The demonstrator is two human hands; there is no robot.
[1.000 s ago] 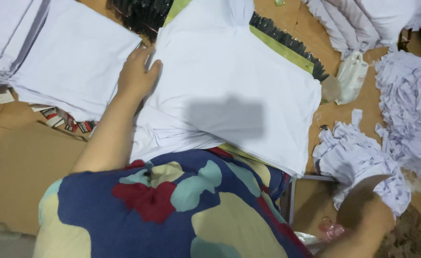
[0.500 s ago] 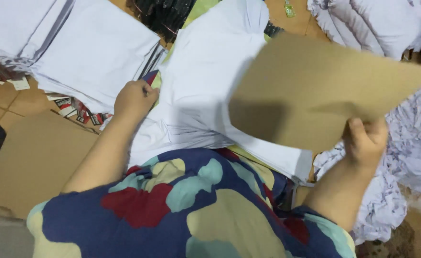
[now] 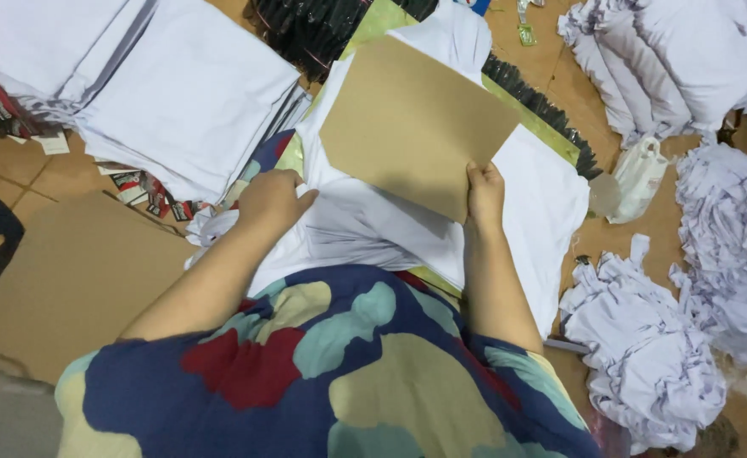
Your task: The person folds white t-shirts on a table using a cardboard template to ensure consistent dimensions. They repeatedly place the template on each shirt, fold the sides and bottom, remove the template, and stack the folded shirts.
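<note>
Brown cardboard, a flat rectangular sheet [image 3: 416, 123], lies tilted on the white garment [image 3: 526, 212] spread in front of the person, and this garment serves as the landmark for everything else. The right hand [image 3: 485, 197] is closed on the sheet's near edge, thumb on top, holding it down over the upper middle of the garment. The left hand [image 3: 270, 200] rests at the garment's left edge with its fingers curled into the cloth, gripping a bunched fold there. As a judgement, the work stands at an early middle stage: the garment is laid out and the sheet is on it, but no part of the cloth is turned over the sheet yet, and the left side is still rumpled rather than smooth. To the upper left of the garment sits a stack of flat white folded garments [image 3: 178, 102], which looks like finished pieces. To its right lie heaps of crumpled white cloth [image 3: 645, 348], loose and unsorted, so plenty seems left. Beyond the garment's far edge is a bundle of dark hangers [image 3: 306, 30], and under it shows a yellow-green sheet [image 3: 539, 123]. A larger brown board [image 3: 60, 271] lies on the floor to the lower left.
</note>
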